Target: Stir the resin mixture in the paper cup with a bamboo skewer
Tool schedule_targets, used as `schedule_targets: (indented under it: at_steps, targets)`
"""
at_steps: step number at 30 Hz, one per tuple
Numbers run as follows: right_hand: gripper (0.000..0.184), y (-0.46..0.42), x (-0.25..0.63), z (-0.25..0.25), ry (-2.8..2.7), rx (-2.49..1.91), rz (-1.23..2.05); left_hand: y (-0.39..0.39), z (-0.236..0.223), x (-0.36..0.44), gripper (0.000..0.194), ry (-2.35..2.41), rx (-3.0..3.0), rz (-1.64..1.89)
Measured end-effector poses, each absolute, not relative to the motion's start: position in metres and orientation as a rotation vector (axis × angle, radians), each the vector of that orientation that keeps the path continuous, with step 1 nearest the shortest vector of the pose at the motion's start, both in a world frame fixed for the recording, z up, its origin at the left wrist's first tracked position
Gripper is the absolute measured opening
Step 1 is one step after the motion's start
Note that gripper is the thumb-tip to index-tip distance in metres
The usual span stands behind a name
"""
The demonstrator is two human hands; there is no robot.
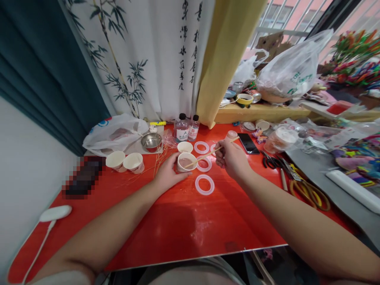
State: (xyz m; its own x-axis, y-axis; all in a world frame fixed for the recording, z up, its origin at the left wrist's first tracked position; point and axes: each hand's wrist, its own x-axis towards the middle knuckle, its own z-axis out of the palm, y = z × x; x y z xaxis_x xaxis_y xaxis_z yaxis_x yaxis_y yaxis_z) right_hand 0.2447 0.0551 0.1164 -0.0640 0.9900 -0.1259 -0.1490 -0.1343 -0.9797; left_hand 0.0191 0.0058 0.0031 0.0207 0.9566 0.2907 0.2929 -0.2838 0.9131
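Cup of cloudy liquid, toward counter's back edge
Left hand curled around it; right hand clamped on stick

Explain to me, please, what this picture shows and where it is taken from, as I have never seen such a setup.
There is no robot here: the two bare hands belong to a person wearing a camera on the head. The only picture comes from that camera, looking forward and down, so the forearms reach in from the bottom.

The left hand holds a paper cup with some liquid in it. The fingers of the right hand grip a thin stick, its lower end in that cup.

On the red table, pale rings lie near the cup. Behind are two bottles marked A and B. To the left are a metal bowl and two more paper cups; to the right, a phone.
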Motion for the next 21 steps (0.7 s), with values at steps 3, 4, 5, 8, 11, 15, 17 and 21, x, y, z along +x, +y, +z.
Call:
schedule_targets:
  at_steps: [3,4,5,8,11,15,17,21]
  targets:
    - [0.013,0.062,0.247,0.124,-0.989,-1.134,1.400,0.004,0.006,0.021,0.070,1.252,1.603,1.293]
    - [0.012,0.065,0.249,0.130,-0.958,-1.120,1.404,0.004,0.007,0.022,0.069,1.248,1.593,1.293]
    - [0.011,0.067,0.250,0.137,-0.914,-1.106,1.420,0.003,0.008,0.022,0.069,1.251,1.585,1.293]
    - [0.008,0.074,0.256,0.160,-0.861,-1.065,1.413,0.004,0.008,0.023,0.067,1.259,1.568,1.295]
    - [0.013,0.080,0.262,0.182,-0.922,-1.035,1.365,0.006,0.006,0.022,0.066,1.241,1.579,1.321]
    - [0.021,0.083,0.266,0.204,-1.026,-1.011,1.323,0.007,0.003,0.020,0.068,1.266,1.616,1.339]
    - [0.025,0.081,0.265,0.213,-1.061,-0.988,1.294,0.008,0.002,0.020,0.067,1.285,1.623,1.338]
    - [0.025,0.072,0.258,0.233,-1.033,-0.986,1.241,0.007,0.002,0.019,0.063,1.265,1.642,1.361]
